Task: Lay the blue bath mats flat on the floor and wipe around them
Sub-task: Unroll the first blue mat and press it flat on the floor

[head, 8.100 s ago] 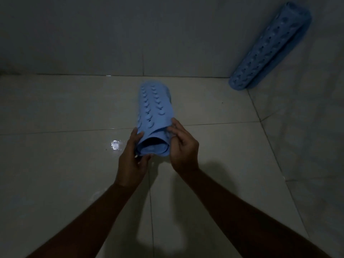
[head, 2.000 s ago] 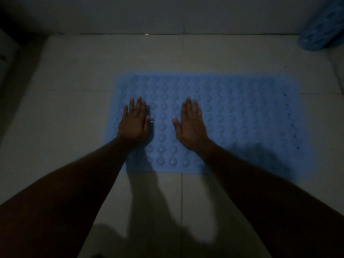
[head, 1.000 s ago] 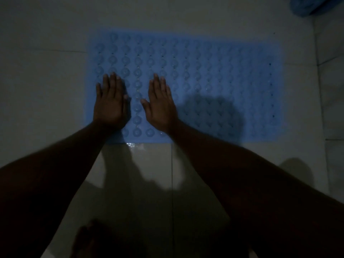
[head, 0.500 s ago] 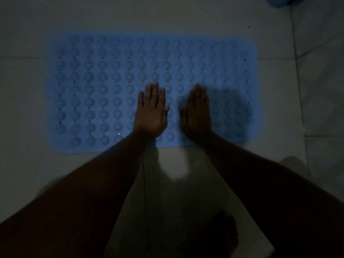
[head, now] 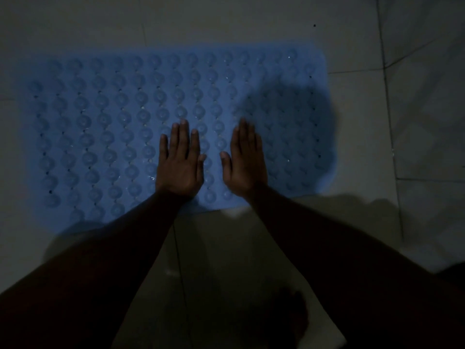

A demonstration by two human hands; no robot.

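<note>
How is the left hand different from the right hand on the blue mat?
The left hand lies nearer the middle of the blue mat, while the right hand lies closer to the mat's right end. The left hand shows sharp and square to the camera; the right hand looks a little blurred and turned slightly, its thumb spread out toward the left hand. Both are open, palms down, flat on the mat, fingers pointing away from the person.

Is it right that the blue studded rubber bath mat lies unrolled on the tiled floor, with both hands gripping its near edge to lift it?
Not quite. The head view shows the left hand and right hand pressed palm-down, fingers extended, on the blue studded rubber bath mat, not gripping its edge. It does lie unrolled on the tiled floor.
</note>
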